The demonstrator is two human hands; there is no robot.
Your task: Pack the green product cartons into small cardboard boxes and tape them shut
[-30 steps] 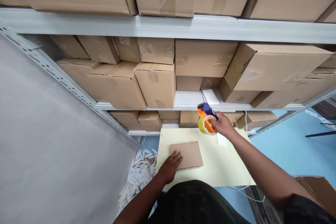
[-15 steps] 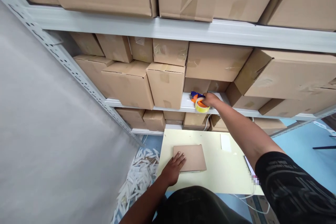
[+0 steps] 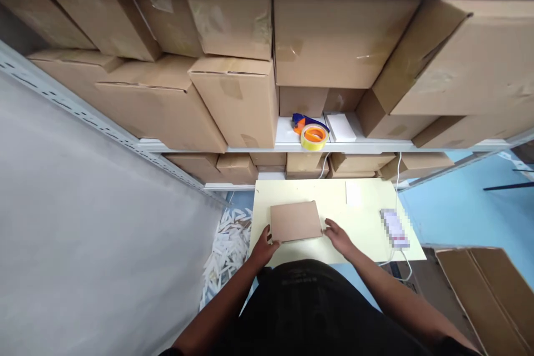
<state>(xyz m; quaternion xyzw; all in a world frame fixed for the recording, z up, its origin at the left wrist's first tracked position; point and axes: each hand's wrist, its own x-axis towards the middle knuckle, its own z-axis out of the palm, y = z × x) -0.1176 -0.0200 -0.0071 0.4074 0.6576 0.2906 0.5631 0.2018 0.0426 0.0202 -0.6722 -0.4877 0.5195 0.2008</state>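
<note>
A small flat cardboard box [image 3: 296,221] lies on the pale yellow table [image 3: 334,247] in front of me. My left hand [image 3: 263,248] is at its near left corner, thumb by the front edge and fingers along the left side, spread apart. Just off the right side of the box, my right hand [image 3: 339,237] is open with nothing in it. On the shelf above the table rests a tape dispenser [image 3: 314,134] in blue and orange with a yellowish tape roll, touched by neither hand.
Cardboard boxes [image 3: 346,39] fill the shelving behind the table. A white box [image 3: 341,128] sits beside the dispenser. On the table are a white card [image 3: 354,193] and a phone-like device [image 3: 394,228] with a cable. White scraps [image 3: 229,245] cover the floor at left; flattened cardboard [image 3: 492,295] lies right.
My right hand has let go of the tape dispenser on the shelf and come down beside the box. My left hand has slid from the box's top to its near left corner. The view has tilted down.
</note>
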